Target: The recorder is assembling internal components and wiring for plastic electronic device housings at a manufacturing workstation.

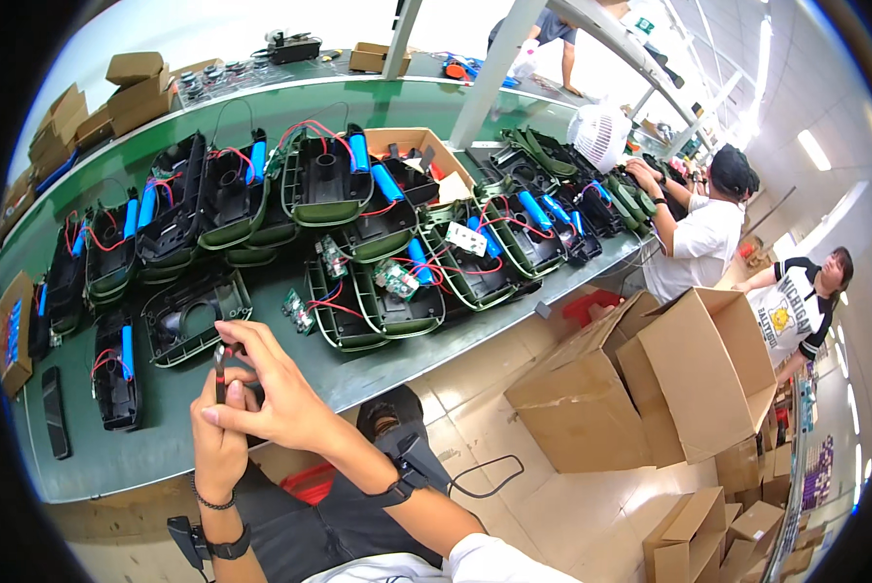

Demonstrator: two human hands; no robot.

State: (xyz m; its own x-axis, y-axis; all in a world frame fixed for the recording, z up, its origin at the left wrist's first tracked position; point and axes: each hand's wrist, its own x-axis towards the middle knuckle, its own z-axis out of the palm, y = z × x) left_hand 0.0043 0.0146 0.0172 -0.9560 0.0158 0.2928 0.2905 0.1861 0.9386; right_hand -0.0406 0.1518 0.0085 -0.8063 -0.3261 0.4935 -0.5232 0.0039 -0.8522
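Small dark rod-like part (219, 377), thin, with a reddish band near the middle, held roughly upright. Pinched between the fingers (230, 352) of both hands, above the green table's (261, 384) near edge. Lower end is hidden; can't tell what kind of part it is.

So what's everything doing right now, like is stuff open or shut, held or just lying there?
Left hand: closed around the small dark stick.
Right hand: fingers pinching the same stick.
Small dark stick: held upright over the table edge.
Green shells: open, wires and blue batteries showing.
Big cardboard box: flaps open, on the floor.
Black phone: lying flat on the green table.
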